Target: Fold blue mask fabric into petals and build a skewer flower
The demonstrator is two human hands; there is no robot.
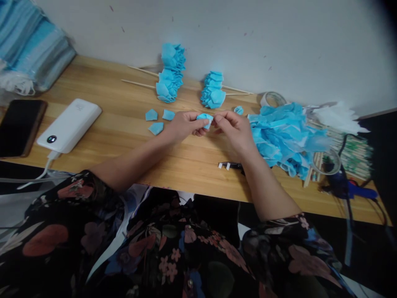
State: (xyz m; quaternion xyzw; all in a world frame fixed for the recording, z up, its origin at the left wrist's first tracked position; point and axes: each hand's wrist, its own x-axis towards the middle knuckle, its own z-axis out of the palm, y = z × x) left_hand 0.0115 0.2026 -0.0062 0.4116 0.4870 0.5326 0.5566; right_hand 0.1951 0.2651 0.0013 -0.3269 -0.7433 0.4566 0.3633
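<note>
Between the thumb and fingers of my left hand (185, 124) is a small light-blue fabric petal (203, 117). My right hand (234, 127) pinches the petal's right edge, its fingertips close to the left ones. Three loose blue petals (156, 128) lie on the table left of my hands. A small curled blue piece (238, 109) sits just beyond my right hand. Farther back, several blue fabric flowers on thin wooden sticks (141, 83) lie in two groups, one at left (169, 85) and one at right (213, 97).
A heap of blue fabric pieces (279, 132) lies right of my right forearm, with tape rolls (336, 167), bundled sticks (356, 153) and a blue-handled glue gun (361, 191) beyond. At left are a white power bank (70, 126), a phone (21, 128) and a bagged blue stack (40, 45).
</note>
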